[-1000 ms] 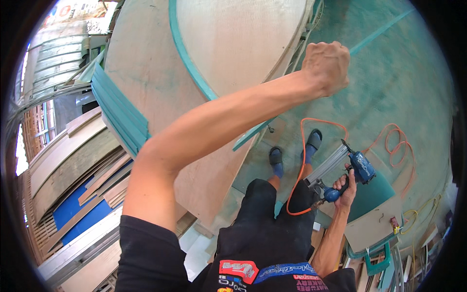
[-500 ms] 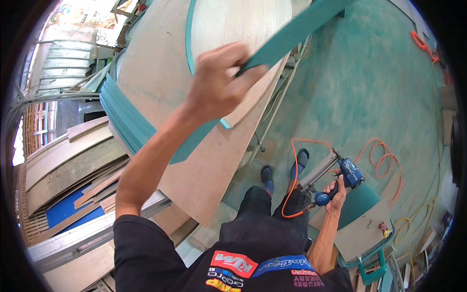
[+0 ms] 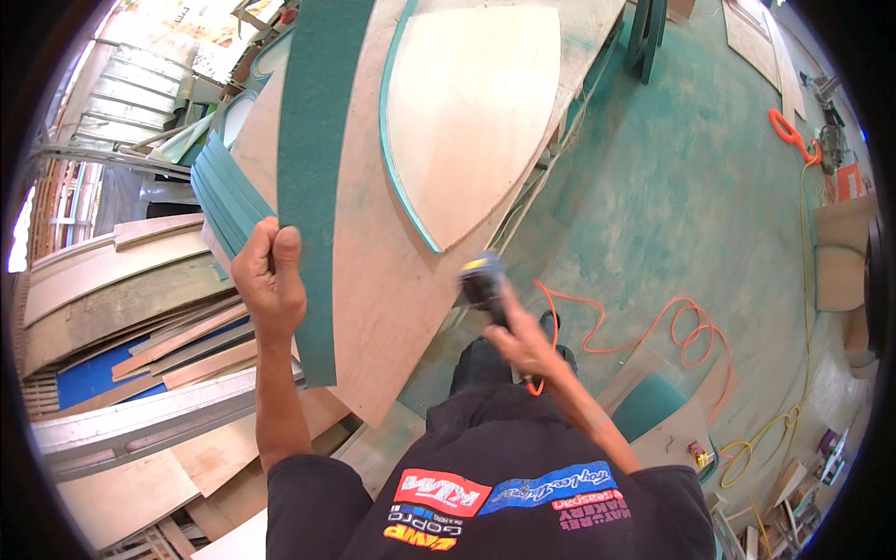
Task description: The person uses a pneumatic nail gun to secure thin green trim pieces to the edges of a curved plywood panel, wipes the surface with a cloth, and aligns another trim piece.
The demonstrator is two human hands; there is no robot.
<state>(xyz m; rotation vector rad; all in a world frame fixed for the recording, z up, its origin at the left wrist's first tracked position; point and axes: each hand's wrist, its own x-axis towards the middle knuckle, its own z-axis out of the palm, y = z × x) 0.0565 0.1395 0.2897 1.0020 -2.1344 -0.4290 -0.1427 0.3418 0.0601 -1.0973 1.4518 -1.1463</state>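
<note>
My left hand (image 3: 269, 278) is closed at the left edge of a long dark teal strip (image 3: 313, 140), its thumb lying over the edge. The strip runs lengthwise along the left side of a light plywood board (image 3: 392, 317). A nail gun (image 3: 483, 287) is in my right hand (image 3: 525, 343), the fingers wrapped round its handle; both are blurred by motion. The gun hangs near the board's right edge, by the tip of a pale pointed panel (image 3: 476, 112). A thin teal edging (image 3: 397, 177) follows that panel's left curve.
Several teal strips (image 3: 219, 191) are stacked left of the board. Farther left lie curved boards and offcuts (image 3: 117, 271) beside a metal rail (image 3: 140, 397). An orange hose (image 3: 635, 350) loops over the teal-stained floor (image 3: 653, 205). Scrap panels (image 3: 653, 392) lie at the right.
My left hand has come down and left, and the teal strip has swung from slanting rightward to lengthwise over the board. My right hand has brought the nail gun left and up toward the board.
</note>
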